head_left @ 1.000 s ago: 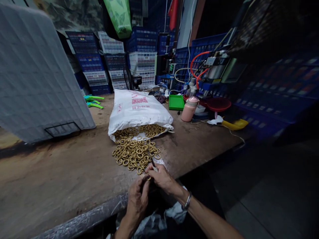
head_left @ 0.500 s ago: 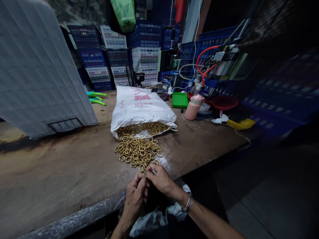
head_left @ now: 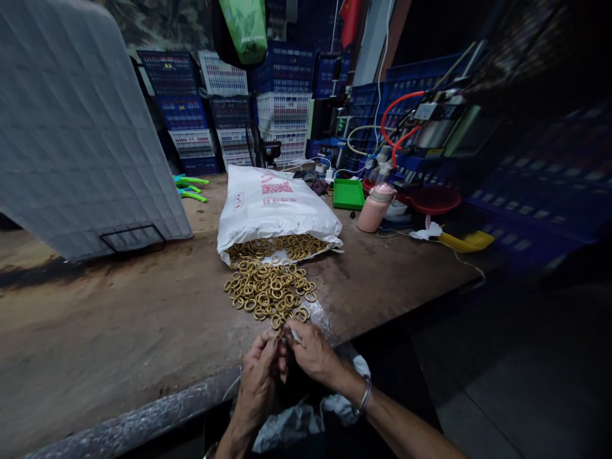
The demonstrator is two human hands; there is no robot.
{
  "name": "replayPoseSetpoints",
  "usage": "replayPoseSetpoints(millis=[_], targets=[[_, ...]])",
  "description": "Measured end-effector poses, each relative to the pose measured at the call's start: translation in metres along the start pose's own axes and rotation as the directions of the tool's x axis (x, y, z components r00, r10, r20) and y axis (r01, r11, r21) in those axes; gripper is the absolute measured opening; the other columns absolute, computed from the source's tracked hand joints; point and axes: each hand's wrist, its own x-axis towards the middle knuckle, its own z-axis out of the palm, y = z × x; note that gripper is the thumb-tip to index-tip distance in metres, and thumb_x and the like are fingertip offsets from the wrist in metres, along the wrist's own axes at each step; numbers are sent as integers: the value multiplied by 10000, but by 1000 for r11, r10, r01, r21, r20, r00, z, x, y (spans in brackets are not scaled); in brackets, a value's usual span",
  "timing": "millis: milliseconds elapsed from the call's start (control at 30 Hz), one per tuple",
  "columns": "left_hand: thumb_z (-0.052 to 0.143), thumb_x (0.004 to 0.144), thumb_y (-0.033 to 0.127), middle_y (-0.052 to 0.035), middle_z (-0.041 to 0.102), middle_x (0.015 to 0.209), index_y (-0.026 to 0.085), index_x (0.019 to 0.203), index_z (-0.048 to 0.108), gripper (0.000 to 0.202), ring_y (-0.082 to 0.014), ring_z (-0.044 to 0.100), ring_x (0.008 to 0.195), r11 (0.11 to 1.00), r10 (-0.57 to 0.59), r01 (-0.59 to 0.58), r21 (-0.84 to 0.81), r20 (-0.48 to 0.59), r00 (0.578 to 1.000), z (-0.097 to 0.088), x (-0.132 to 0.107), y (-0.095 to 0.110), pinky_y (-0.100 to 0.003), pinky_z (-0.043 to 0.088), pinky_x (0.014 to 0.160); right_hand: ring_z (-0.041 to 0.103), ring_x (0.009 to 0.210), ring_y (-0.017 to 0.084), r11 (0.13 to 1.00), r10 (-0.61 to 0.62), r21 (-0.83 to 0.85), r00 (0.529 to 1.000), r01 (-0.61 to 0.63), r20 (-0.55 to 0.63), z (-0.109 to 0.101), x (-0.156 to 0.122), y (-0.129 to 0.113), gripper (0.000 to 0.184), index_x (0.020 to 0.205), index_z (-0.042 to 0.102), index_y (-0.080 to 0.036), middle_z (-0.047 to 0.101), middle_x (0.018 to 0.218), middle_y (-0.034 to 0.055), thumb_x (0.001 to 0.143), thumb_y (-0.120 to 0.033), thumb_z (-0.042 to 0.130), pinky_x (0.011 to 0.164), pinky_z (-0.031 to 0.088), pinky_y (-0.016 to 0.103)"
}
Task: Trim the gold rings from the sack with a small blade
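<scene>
Several brass-coloured rings [head_left: 270,290] lie in a loose heap that spills from the open mouth of a white woven sack [head_left: 282,207]. At the table's front edge, my left hand [head_left: 258,370] is closed, thumb against fingers, around a brass-coloured ring [head_left: 279,333] that is mostly hidden. Close beside it on the right, my right hand [head_left: 313,352] is closed on a slim grey metal tool [head_left: 296,335]; its exact kind is too small to tell. The fingertips of both hands nearly meet, just below the nearest rings.
A pale ribbed panel [head_left: 90,134] stands at left, with green clips [head_left: 191,188] behind it. On the right are a pink bottle [head_left: 375,209], a green tray [head_left: 348,194], a red dish [head_left: 435,199] and a yellow scoop [head_left: 466,241]. Stacked crates [head_left: 176,111] line the back.
The view has shifted slightly, so the scene sits a little further right. My right fingers have turned a little with the metal tool; both hands remain together at the table edge.
</scene>
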Motion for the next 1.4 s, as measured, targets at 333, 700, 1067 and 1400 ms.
replayPoseSetpoints(millis=[333,700,1067,1400], targets=[[569,731,433,72,476,477,181,724,461,274,-44,388,395,976,106,-114,186,55,993,-5,1,-3,-157,322,407,485,625,123,977,-62,-200,995,76,74,0,-3,-3,246,758,507,-192,575,688,10,594,-59,382,570,287,198],[593,723,391,23,530,500,160,648,524,252,-70,450,439,966,116,-138,218,110,987,9,-27,7,-184,379,444,497,612,128,929,54,-367,999,-53,-7,-13,1,15,263,825,499,-180,575,685,13,627,-33,408,555,276,211],[677,636,251,-34,647,671,160,788,531,230,-126,557,522,992,-77,76,-103,-6,997,-3,-1,0,-214,417,422,548,688,137,922,133,-334,969,-197,-207,-28,17,30,127,868,525,-204,616,785,22,810,-296,461,575,290,219],[687,620,202,-40,640,670,123,700,598,143,-115,578,560,940,-209,191,-282,-33,977,-5,7,6,-205,435,459,541,705,130,908,91,-383,973,-168,-212,-18,18,35,112,829,492,-204,599,805,14,751,-141,441,586,280,220]])
